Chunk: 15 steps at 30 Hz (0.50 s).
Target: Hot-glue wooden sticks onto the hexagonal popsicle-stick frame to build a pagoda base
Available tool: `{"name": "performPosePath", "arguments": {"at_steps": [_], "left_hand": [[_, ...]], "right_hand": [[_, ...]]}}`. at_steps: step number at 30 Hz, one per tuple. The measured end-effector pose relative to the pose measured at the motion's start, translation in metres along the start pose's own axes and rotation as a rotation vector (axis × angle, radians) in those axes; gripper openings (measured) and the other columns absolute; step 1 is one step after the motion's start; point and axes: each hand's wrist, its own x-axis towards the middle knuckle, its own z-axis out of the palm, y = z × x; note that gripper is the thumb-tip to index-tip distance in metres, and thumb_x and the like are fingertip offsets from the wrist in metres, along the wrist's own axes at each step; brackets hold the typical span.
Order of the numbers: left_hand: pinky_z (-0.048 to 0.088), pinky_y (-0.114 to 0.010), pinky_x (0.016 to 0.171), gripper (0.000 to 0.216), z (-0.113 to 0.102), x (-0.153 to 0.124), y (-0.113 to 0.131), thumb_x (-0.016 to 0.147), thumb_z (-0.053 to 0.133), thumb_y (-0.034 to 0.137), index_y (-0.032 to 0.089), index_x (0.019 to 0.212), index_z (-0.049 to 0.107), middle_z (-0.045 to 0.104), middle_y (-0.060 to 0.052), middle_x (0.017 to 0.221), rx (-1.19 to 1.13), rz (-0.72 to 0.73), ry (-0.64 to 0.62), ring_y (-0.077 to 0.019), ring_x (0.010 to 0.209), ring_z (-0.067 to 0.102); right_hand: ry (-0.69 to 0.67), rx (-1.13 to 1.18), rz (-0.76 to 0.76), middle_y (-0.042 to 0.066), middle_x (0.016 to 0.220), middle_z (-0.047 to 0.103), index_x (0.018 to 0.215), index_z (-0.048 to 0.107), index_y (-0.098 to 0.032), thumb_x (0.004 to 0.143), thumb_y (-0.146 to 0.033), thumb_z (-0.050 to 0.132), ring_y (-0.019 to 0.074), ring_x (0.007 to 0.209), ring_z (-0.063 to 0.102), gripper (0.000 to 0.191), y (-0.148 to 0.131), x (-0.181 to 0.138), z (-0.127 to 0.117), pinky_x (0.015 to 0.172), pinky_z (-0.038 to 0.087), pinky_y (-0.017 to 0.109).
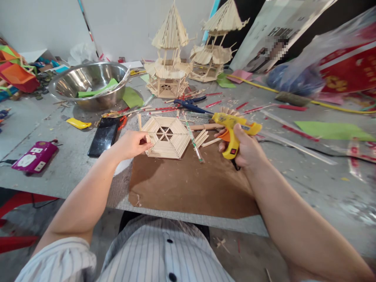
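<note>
My right hand [246, 147] is wrapped around the handle of a yellow hot glue gun [233, 129], fingers by its orange trigger and nozzle pointing left. At the left corner of a flat hexagonal panel of thin wooden sticks [167, 150], my left hand [132, 145] is closed in a pinch. A short pale wooden stick [148, 138] shows at its fingertips, partly hidden. The panel has an open, spoked middle and lies at the back of a brown board [190, 188]. Loose sticks [201, 138] and a clear patterned wrapper strip [193, 139] are right of it.
Two stick pagodas [169, 78] stand behind. A steel bowl [88, 84], phone [102, 135], yellow cutter [78, 123] and purple power block [37, 156] lie left. Blue-handled pliers [190, 105] lie behind the panel. A cable [317, 150] and glue stick [299, 137] are right.
</note>
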Motion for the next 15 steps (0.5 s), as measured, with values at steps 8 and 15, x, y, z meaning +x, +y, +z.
{"name": "performPosePath", "arguments": {"at_steps": [8,15], "left_hand": [[0.035,-0.022,0.056,0.016,0.0001,-0.0005,0.0017,0.074,0.055,0.028,0.015,0.064,0.057,0.057,0.002,0.054,-0.020,-0.005,-0.002,-0.0088,0.053,0.049],[0.035,-0.022,0.056,0.016,0.0000,-0.0005,0.0016,0.073,0.055,0.028,0.015,0.064,0.057,0.057,0.002,0.055,-0.032,-0.003,-0.004,-0.0085,0.053,0.049]], "right_hand": [[-0.006,0.005,-0.006,0.001,0.064,0.064,0.076,0.058,-0.017,0.060,-0.055,0.067,0.0108,0.035,0.053,0.042,-0.0002,-0.0002,0.0007,0.032,0.040,0.021],[-0.008,0.010,-0.005,0.001,0.066,0.065,0.081,0.057,-0.017,0.061,-0.054,0.067,0.0109,0.034,0.053,0.043,0.0001,0.0000,0.0007,0.032,0.041,0.022]]}}
